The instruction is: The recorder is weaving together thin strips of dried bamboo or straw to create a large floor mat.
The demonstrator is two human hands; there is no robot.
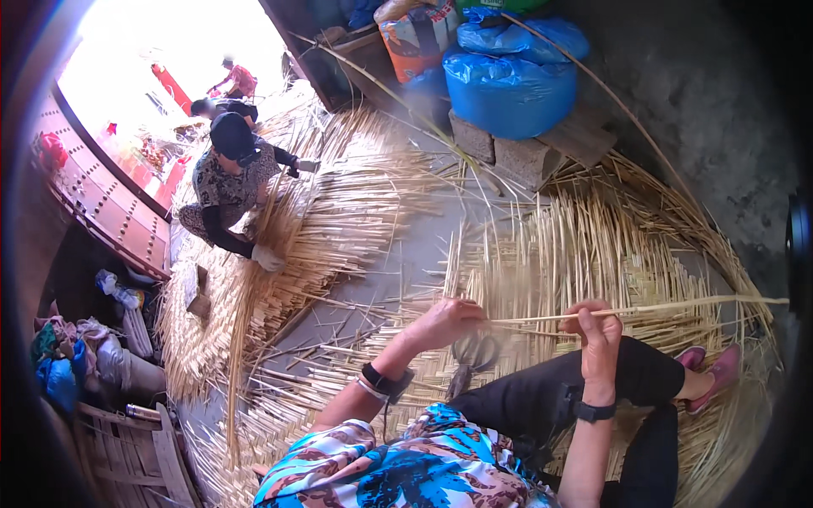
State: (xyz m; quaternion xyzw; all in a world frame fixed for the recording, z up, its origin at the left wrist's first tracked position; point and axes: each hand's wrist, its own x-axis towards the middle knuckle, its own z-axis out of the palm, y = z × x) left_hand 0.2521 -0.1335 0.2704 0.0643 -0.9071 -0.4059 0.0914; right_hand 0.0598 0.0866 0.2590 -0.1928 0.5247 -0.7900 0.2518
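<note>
A long pale reed strip (660, 308) stretches sideways in front of me, over the woven mat. My left hand (449, 322) pinches its left end between closed fingers. Farther along it, my right hand (594, 328) has thumb and fingertips closed on the strip, whose free end runs on to the right. Below both hands spreads the herringbone-woven reed mat (584, 262), with loose strip ends sticking out along its far side. Just below my left hand lies a dark, looped object (476, 351), too blurred to name.
At left, a person (233, 182) in gloves crouches on another reed mat (364, 190), handling a bundle of strips. Blue plastic bags (511, 89) rest on concrete blocks (522, 161) at the back. A wooden chair (135, 457) and bundled bags (106, 360) stand lower left. More people are outside the doorway.
</note>
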